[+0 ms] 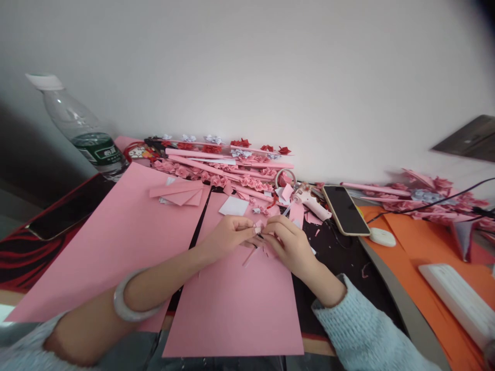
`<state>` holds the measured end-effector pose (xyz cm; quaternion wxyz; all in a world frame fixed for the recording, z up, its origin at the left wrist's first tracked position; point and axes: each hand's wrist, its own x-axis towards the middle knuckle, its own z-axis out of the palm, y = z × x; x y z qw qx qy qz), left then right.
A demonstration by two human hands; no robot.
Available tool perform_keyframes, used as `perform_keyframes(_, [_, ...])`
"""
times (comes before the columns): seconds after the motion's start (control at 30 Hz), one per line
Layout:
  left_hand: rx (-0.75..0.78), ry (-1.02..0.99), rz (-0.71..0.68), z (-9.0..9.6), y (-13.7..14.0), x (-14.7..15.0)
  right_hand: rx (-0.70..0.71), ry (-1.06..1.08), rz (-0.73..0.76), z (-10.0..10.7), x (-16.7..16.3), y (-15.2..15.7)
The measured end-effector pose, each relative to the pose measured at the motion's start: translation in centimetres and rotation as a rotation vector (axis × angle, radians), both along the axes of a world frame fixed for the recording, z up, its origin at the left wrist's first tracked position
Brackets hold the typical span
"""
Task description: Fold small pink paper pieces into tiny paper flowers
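Observation:
Both hands meet over a pink paper sheet (pixel 235 309) lying in front of me. My left hand (pixel 232 237) is closed, with thumb and forefinger pinching a small folded piece of pink paper (pixel 258 224). My right hand (pixel 288 245) is closed at the same piece from the other side, its fingertips touching the paper. A tiny dark bit shows between the fingertips, too small to make out. Beneath the hands lie thin pink paper strips (pixel 250 256). Just beyond them rest a white paper square (pixel 234 206) and a glue gun (pixel 315 203).
Pink paper flowers (pixel 220 180) and rolled paper sticks (pixel 204 153) line the wall. A tape roll (pixel 285 178) and phone (pixel 346 211) lie behind my right hand. To the left stand a bottle (pixel 81 123) and folded pink papers (pixel 180 191). Orange sheets (pixel 410 242) and a white power strip (pixel 460 299) are right.

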<state>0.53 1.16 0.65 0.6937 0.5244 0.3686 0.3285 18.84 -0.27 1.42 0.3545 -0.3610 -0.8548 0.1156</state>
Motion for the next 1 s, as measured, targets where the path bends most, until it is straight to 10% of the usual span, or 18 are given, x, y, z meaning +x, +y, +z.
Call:
perform_keyframes(0.3, [0.018, 0.013, -0.007, 0.16, -0.18, 0.17, -0.144, 0.049, -0.210, -0.16, -0.27, -0.27])
perform_keyframes(1.0, [0.051, 0.013, -0.075, 0.16, -0.30, 0.32, -0.229, 0.064, -0.121, -0.50, -0.47, -0.05])
